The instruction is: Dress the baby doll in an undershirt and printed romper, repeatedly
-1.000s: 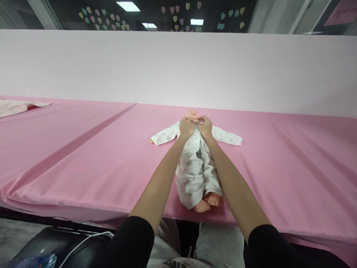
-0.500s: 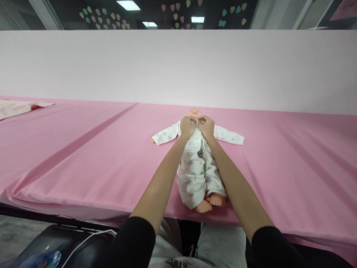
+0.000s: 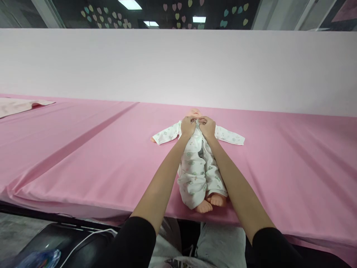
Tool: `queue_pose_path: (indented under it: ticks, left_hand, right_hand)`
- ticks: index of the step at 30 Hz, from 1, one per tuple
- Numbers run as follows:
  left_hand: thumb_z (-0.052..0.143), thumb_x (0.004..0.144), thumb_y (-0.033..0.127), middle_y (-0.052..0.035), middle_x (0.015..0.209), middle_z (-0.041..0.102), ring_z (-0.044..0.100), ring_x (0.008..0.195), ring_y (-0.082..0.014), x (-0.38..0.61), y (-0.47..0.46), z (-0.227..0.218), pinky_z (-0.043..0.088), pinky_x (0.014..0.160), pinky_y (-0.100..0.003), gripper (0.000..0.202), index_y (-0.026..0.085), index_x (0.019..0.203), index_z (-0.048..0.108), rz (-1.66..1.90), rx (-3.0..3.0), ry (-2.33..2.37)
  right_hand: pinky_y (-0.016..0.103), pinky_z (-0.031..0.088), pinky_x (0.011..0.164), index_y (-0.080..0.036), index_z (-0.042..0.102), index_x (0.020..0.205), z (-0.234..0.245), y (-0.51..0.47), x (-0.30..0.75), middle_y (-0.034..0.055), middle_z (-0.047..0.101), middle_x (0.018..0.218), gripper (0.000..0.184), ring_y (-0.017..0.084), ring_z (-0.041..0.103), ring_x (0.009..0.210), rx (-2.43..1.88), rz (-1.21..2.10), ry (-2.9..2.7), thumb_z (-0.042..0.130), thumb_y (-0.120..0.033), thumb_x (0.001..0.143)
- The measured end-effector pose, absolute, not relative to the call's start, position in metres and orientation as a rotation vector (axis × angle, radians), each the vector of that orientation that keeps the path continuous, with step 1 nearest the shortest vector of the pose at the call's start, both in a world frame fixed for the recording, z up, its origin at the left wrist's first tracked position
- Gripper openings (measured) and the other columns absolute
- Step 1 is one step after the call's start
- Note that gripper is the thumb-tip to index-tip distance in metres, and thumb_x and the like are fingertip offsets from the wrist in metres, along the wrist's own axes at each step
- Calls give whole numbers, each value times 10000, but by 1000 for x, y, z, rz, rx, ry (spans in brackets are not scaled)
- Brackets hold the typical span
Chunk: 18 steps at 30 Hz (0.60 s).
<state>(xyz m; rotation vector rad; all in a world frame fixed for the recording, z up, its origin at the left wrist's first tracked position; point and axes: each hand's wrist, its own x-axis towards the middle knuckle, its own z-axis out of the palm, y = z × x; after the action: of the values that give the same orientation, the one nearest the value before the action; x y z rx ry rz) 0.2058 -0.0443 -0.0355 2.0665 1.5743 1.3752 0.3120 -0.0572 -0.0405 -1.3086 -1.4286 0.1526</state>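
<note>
Your 2 hands are up at the collar, close together, knuckles almost touching. Your left hand [image 3: 187, 126] is curled and pinching the left edge of the romper [image 3: 195, 175] just under the chin; your right hand [image 3: 208, 127] is clamped on the opposite edge, right beside it. Below your grip the front of the garment gapes in a narrow dark slit down the chest.

The baby doll [image 3: 194, 112] lies flat on its back on the pink tablecloth [image 3: 83, 149], head pointing away from you, both sleeves spread out to the sides, and 2 bare feet poking out of the legs at the near edge of the table, just above your knees. Both your forearms run along either side of its body.

Far left on the table sits a pale cloth [image 3: 16, 106], well apart from the doll. A white panel [image 3: 167, 63] stands behind the table, with heart stickers [image 3: 178, 7] above it. A white cable [image 3: 83, 238] trails at lower left.
</note>
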Motion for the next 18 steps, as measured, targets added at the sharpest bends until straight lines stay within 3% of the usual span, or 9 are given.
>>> queue_pose_path:
  ticks: [9,13,18]
  left_hand:
    - [426,758,93,-7,982,699,611,934,-147,204,-45,-37,431,854,-247,348,220,909,713,1444,2017,1366]
    - [401,710,53,1,893,714,634,886,-126,203,-45,-39,443,821,-224,379,193,916,687,1487,1926,1261]
    - [422,751,127,24,856,702,625,873,-134,204,-48,-38,439,801,-236,288,217,924,633,1490,1881,1363]
  right_hand:
    - [297,474,791,-194,671,774,-39,-61,312,7,701,781,281,187,649,786,-1286,155,-1403,434,-81,674]
    - [296,465,798,-194,655,751,-36,-63,312,13,698,798,254,191,643,801,-1278,166,-1354,430,-100,676]
    - [284,462,802,-184,635,758,-36,-66,312,17,686,734,250,179,643,764,-1273,212,-1276,424,-108,649]
